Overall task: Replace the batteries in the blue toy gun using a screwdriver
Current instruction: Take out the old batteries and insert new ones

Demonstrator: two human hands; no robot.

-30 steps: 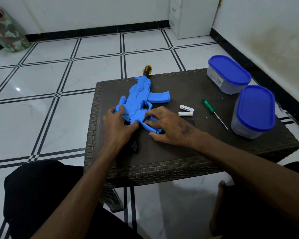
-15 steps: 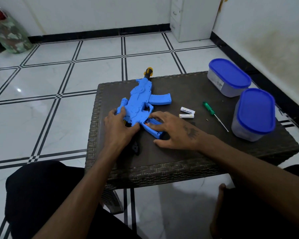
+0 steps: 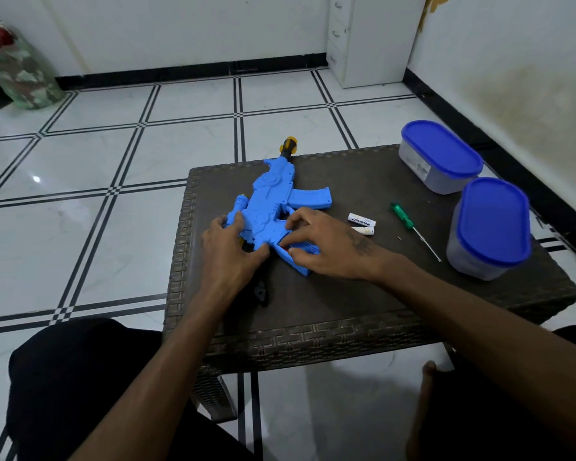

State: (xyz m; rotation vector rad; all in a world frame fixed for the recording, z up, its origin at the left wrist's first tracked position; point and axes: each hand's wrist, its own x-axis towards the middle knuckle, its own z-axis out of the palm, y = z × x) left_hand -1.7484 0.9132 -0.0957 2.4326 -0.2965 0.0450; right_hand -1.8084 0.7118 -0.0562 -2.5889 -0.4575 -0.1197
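Observation:
The blue toy gun point(image 3: 273, 201) lies flat on the dark woven table point(image 3: 346, 307), with its yellow-tipped muzzle pointing away from me. My left hand point(image 3: 228, 251) grips the gun's rear body, fingers over its left edge and thumb under it. My right hand point(image 3: 330, 244) curls its fingers and thumb around the gun's handle, where a red spot shows in an opening. To the right of that hand lie two white batteries point(image 3: 362, 221) side by side. Further right are the green-handled screwdriver point(image 3: 409, 224) and a tiny screw point(image 3: 399, 238), both loose on the table.
Two grey containers with blue lids stand at the table's right, one at the back point(image 3: 441, 158) and one nearer point(image 3: 489, 227). A small black part point(image 3: 261, 291) lies below my left hand. White tiled floor surrounds the table. A white cabinet point(image 3: 369, 38) stands by the wall.
My right hand's fingers have shifted slightly on the gun's handle. My left hand and the gun stay in place. The batteries and the screwdriver have not moved.

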